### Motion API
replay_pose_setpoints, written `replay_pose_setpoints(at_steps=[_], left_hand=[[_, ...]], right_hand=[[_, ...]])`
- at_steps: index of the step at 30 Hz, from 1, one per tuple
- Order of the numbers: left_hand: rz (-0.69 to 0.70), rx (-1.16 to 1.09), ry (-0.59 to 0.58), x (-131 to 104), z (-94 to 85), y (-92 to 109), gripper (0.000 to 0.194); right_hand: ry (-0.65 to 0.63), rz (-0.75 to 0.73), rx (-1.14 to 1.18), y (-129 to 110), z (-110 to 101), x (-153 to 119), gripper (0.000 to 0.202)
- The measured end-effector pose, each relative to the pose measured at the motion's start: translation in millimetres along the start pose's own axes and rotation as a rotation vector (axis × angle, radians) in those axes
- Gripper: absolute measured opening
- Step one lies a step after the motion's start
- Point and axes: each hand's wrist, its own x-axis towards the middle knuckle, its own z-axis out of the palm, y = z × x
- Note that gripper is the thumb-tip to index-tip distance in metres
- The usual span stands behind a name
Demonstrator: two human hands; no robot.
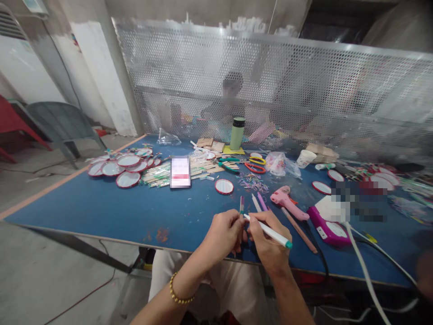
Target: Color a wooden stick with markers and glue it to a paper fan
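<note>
My left hand (223, 232) is closed around a thin stick (241, 204), whose upper end shows purple and teal bands. In my right hand (272, 257) I grip a white marker (272, 232) with a teal end. The marker's tip meets or nearly meets the stick beside my left fingers, which partly hide the contact. Just beyond my hands lie a white pen (256, 203) and a purple pen (262, 202). To the right are a pink glue gun (287, 201) and a brownish-pink pen (299, 230).
A round white disc with a red rim (223, 186) lies ahead, near a lit phone (180, 172). More discs (128, 179) pile up left. Pliers (228, 167), a green bottle (237, 135) and a paper cup (306, 158) stand or lie farther back. A purple box (328, 228) with cables is right.
</note>
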Motion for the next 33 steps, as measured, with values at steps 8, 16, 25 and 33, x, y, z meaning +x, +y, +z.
replay_pose_setpoints(at_steps=[8, 16, 25, 33], left_hand=[[0.005, 0.029, 0.01, -0.3, -0.4, 0.2, 0.032], [0.015, 0.051, 0.01, -0.2, -0.9, 3.0, 0.03], [0.023, 0.04, 0.008, -1.7, -0.2, 2.7, 0.03], [0.019, 0.034, 0.016, -0.9, 0.1, 0.8, 0.032]], right_hand=[[-0.007, -0.051, -0.003, -2.1, 1.4, 1.3, 0.019], [-0.013, -0.088, -0.016, -3.4, 0.5, 2.1, 0.018], [-0.002, -0.098, -0.014, -2.6, 0.9, 1.7, 0.018], [-0.002, -0.096, -0.011, -1.2, 1.7, 1.2, 0.019]])
